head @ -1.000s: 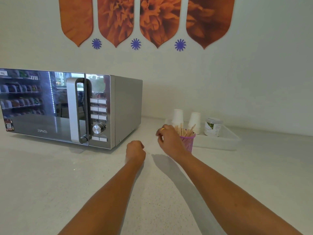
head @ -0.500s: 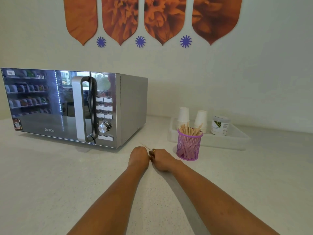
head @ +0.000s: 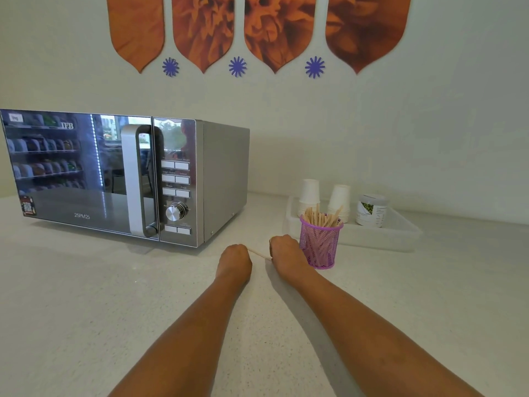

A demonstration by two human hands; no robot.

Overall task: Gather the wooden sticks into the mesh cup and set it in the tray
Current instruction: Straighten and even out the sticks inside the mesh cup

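A purple mesh cup (head: 320, 247) stands on the white counter, just in front of the clear plastic tray (head: 400, 234) and outside it. Several wooden sticks (head: 320, 217) stand in the cup. My right hand (head: 286, 252) rests just left of the cup, fingers closed on one thin wooden stick (head: 259, 253) that points left toward my left hand (head: 234, 260). My left hand is a closed fist on the counter; whatever is inside it is hidden.
A silver microwave (head: 126, 179) fills the left of the counter. Two stacks of white paper cups (head: 309, 196) and a small white jar (head: 370, 210) sit in the tray. The wall runs close behind.
My right hand left the cup's rim, came down to meet my left fist, and now has drawn slightly right with a stick. The view shifted, so the cup shows fully.
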